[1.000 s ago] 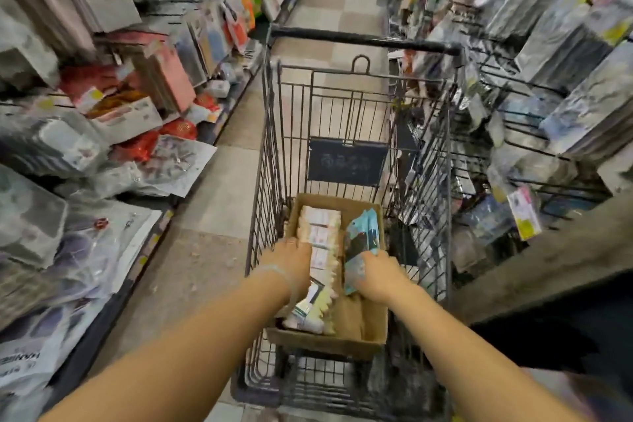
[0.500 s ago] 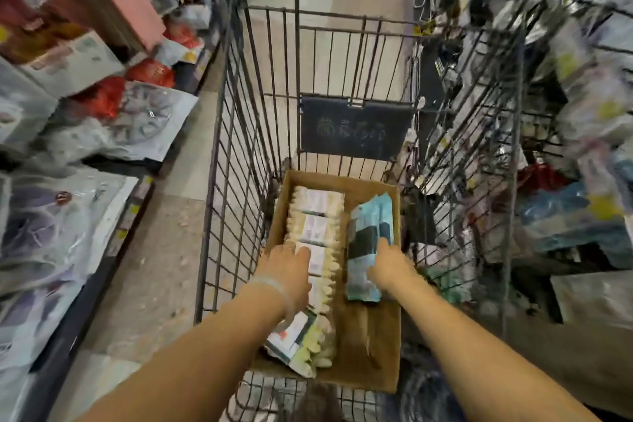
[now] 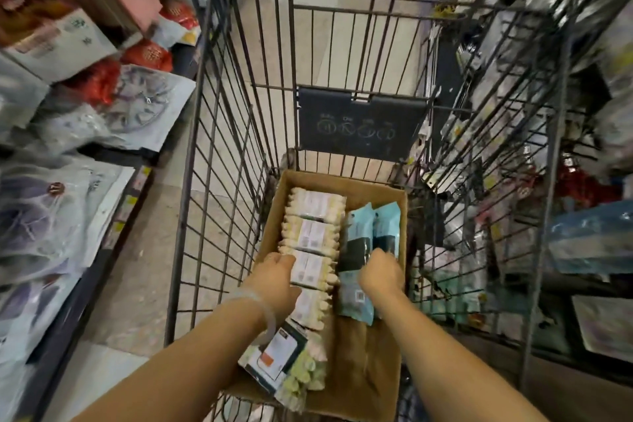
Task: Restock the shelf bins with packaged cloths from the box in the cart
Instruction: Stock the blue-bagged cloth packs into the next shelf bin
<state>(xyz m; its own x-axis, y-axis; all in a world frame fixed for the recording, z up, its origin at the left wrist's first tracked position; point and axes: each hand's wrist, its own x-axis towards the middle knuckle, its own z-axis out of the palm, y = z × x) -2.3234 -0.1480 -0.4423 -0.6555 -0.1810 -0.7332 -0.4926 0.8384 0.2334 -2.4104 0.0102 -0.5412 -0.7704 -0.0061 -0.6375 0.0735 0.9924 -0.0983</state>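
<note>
A: Where was the box [image 3: 359,384]?

B: On the floor of the wire cart [image 3: 219,161], near end low in view. Brown cardboard, open top.

A: Contents?

B: Cream packs [image 3: 313,233] in a row down the left side, white labels up. Teal packs [image 3: 371,233] upright along the right wall, dark band across the middle. One loose pack [image 3: 277,356] with a dark-edged card and an orange mark lay tilted at the near left corner, with pale green cloth just beside it.

A: Left hand [image 3: 275,279]?

B: Inside the box, over the cream row, a pale bangle [image 3: 263,308] on the wrist. Fingers curled down along the left edge of the row, touching the packs. Whether that grip closed round one pack, I could not tell; the fingertips were hidden.

A: Right hand [image 3: 382,272]?

B: On the teal packs. Grip curled tight over their top edges, knuckles up, pinching the near ones.

A: Surroundings?

B: Shelves both sides of the aisle. Left: bagged goods [image 3: 51,216], red items, a pink box. Right: hanging packets, blurred. A dark plaque [image 3: 359,122] hung on the cart's far wall, its markings unreadable. Tiled floor [image 3: 137,267] beneath.
</note>
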